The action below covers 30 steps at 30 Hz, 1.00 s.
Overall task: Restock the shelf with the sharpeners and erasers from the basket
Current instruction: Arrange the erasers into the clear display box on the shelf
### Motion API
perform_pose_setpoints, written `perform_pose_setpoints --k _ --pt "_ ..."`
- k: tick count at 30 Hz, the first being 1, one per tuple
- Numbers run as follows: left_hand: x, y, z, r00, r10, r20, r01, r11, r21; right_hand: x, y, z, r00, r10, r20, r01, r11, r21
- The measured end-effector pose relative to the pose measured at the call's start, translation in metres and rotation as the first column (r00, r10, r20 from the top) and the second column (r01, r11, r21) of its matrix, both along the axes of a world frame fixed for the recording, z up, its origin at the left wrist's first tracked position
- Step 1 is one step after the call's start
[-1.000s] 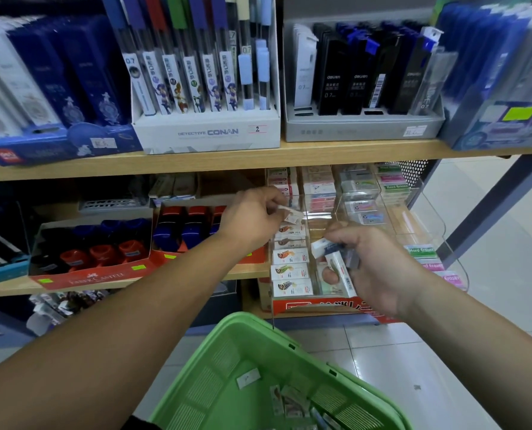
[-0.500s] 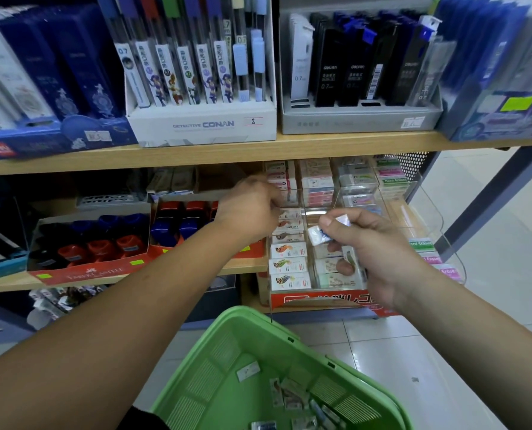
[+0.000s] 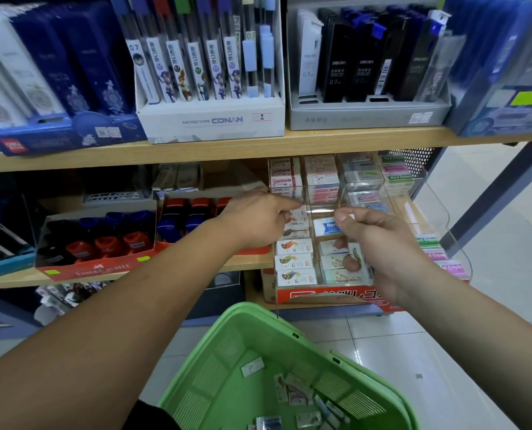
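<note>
At nine o'clock in my view, a red cardboard box of red, blue and black sharpeners is sitting on the lower wooden shelf. Just right of it, my left grip is reaching toward the centre, forefinger stretching to the left column of a clear eraser display. Its fingertips are lying against the small boxed erasers there, and I cannot tell whether it is pinching one or only touching.

At six o'clock, the green basket is filling the bottom of the frame, with loose erasers lying scattered inside it.

At three o'clock from the left grip, my right grip is hovering just in front of the display. Its fingers are curling round a small bundle of wrapped erasers, gripping them against the palm, while thumb and forefinger are meeting above them. Printed eraser rows are showing behind it.
</note>
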<state>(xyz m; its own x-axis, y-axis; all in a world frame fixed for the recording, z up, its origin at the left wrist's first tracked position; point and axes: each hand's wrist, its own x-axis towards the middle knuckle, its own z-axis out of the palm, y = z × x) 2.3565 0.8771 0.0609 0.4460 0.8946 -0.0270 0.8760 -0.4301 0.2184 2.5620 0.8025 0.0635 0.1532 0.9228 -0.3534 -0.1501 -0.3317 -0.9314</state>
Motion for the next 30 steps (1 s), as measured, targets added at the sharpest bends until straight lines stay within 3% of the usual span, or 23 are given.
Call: perform_pose_setpoints --k 3,5,6,8,10,13,19,27,30 --pt "0.0 -0.004 0.002 0.999 0.023 -0.022 -0.021 0.994 0.106 0.0 0.002 -0.002 0.999 0.026 -0.023 -0.026 1.0 -0.004" --pt "0.002 -0.01 0.007 0.997 0.045 0.066 -0.06 0.971 0.231 0.0 0.003 -0.002 0.998 0.055 -0.028 -0.055 0.999 0.003" --pt "0.005 -0.013 0.011 0.979 0.043 0.198 -0.082 0.978 0.192 0.0 0.003 -0.003 0.997 0.067 -0.032 -0.067 0.998 0.013" --pt "0.015 -0.021 0.02 0.836 0.1 0.54 -0.043 0.992 -0.117 0.0 0.003 -0.003 0.996 0.082 -0.029 -0.081 0.996 0.033" --pt "0.023 -0.029 0.024 0.759 0.132 0.637 0.079 0.953 -0.292 -0.001 0.004 -0.003 0.996 0.082 -0.025 -0.081 0.996 0.04" --pt "0.025 -0.031 0.02 0.754 0.125 0.645 0.113 0.942 -0.315 0.002 0.004 -0.001 0.993 0.099 -0.068 -0.097 0.995 0.033" --pt "0.036 -0.032 0.015 0.747 0.175 0.642 0.056 0.945 -0.323 0.022 -0.003 0.01 0.951 0.284 -0.124 -0.281 0.959 0.041" --pt "0.074 -0.043 0.017 0.806 0.152 0.572 0.062 0.94 -0.337 0.085 -0.018 0.016 0.986 -0.048 -0.16 0.051 0.999 0.009" --pt "0.095 -0.04 0.02 0.819 0.146 0.556 0.049 0.946 -0.321 0.104 -0.026 0.014 0.983 -0.152 -0.105 0.15 0.988 -0.027"
